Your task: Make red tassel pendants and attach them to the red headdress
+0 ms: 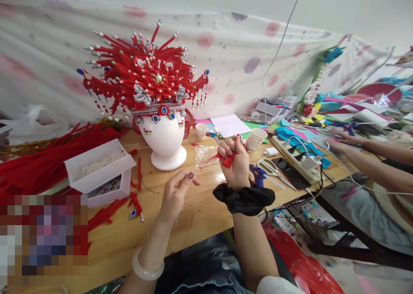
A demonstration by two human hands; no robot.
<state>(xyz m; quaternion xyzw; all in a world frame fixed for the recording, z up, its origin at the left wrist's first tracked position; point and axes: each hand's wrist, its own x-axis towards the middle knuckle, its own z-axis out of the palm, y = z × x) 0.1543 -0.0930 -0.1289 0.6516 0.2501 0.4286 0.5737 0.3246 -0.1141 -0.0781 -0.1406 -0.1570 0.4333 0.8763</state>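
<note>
A: Finger state?
B: Right hand: fingers curled closed around a red fringed piece. Left hand: thumb and forefinger pinched together; whether they grip a fine thread cannot be told.
A: Position of the red fringed piece?
B: In the right hand, raised above the wooden table, near the stacked paper cups.
A: Outer area?
B: Mannequin head bearing a red beaded headdress; scissors beside a phone.

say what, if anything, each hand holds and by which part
The right hand is closed around a red wispy piece, hiding which part it grips; whether the pinched left hand holds anything is unclear.
</note>
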